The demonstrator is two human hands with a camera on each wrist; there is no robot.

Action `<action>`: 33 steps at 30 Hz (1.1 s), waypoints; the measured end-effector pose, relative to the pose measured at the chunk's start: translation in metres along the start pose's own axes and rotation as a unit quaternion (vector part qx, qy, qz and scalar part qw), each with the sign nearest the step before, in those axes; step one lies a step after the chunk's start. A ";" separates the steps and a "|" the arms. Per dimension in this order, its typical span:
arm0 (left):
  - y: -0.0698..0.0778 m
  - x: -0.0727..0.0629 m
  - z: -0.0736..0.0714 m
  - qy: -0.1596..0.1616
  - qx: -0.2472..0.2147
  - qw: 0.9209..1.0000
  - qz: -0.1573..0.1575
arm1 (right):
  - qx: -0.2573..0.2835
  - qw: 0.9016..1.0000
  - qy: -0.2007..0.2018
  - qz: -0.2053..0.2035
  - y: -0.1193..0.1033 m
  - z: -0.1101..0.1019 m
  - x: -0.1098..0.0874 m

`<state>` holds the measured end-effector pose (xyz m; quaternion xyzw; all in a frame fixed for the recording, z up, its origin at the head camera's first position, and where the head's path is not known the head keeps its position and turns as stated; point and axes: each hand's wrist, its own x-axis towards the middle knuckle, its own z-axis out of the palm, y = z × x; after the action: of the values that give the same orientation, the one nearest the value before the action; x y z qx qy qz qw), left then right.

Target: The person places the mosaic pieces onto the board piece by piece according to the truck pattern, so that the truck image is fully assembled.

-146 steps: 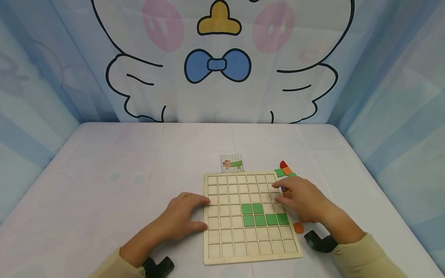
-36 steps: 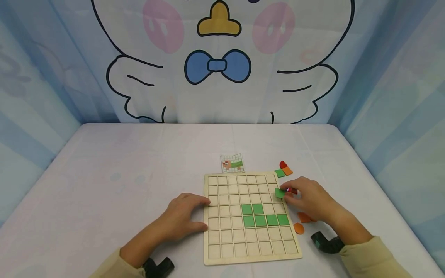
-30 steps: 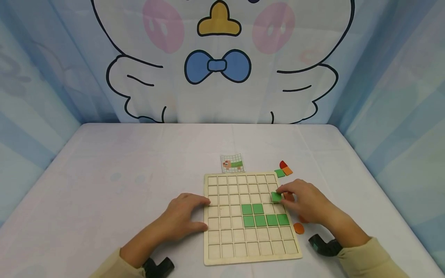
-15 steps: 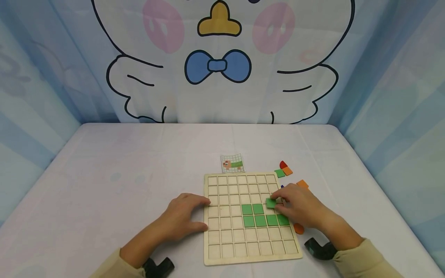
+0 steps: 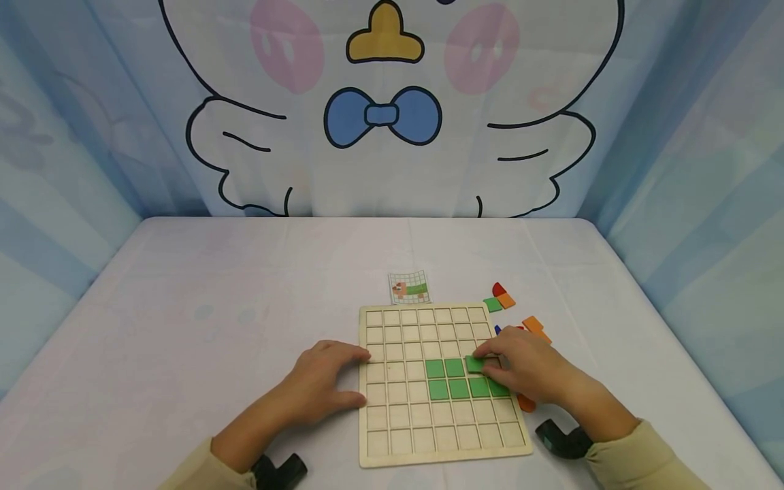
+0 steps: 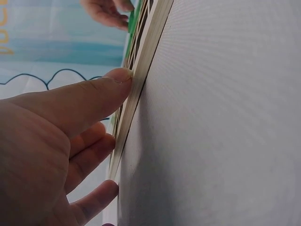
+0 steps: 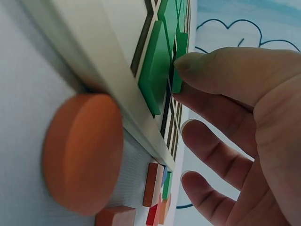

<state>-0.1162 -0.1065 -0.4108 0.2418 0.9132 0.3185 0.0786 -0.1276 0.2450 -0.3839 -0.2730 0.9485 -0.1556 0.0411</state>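
Observation:
A light wooden grid board (image 5: 419, 433) lies on the white table, with two rows of green square tiles (image 5: 438, 390) set in its cells. My right hand (image 5: 529, 364) pinches one more green tile (image 7: 180, 61) between thumb and index finger. That tile sits at the cell just right of the upper pair, slightly tilted in the right wrist view. My left hand (image 5: 315, 381) rests against the board's left edge, thumb and fingers extended; in the left wrist view the thumb (image 6: 89, 96) presses on the wooden rim.
A small picture card (image 5: 409, 288) lies behind the board. Loose pieces lie to the right: a red piece (image 5: 499, 290), an orange piece (image 5: 533, 324), a green tile (image 5: 493, 305) and a rounded orange piece (image 7: 82, 153) beside the board's edge. Patterned curtains stand around the table.
My right hand has picked up a green tile from the pieces at the right and carried it left and nearer, down to the board beside the upper pair. The left hand stays put.

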 end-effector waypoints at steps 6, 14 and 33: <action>-0.001 -0.001 0.000 0.007 0.004 1.000 0.009 | -0.003 1.000 -0.004 -0.013 0.001 -0.001 0.000; 0.000 0.000 -0.001 0.004 0.003 1.000 0.004 | 0.000 1.000 0.000 -0.010 0.002 0.000 0.001; 0.002 -0.001 -0.002 0.001 -0.003 1.000 -0.007 | 0.015 1.000 0.002 -0.003 0.001 0.001 0.001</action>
<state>-0.1149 -0.1067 -0.4080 0.2349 0.9140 0.3208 0.0808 -0.1284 0.2447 -0.3855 -0.2746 0.9454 -0.1706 0.0428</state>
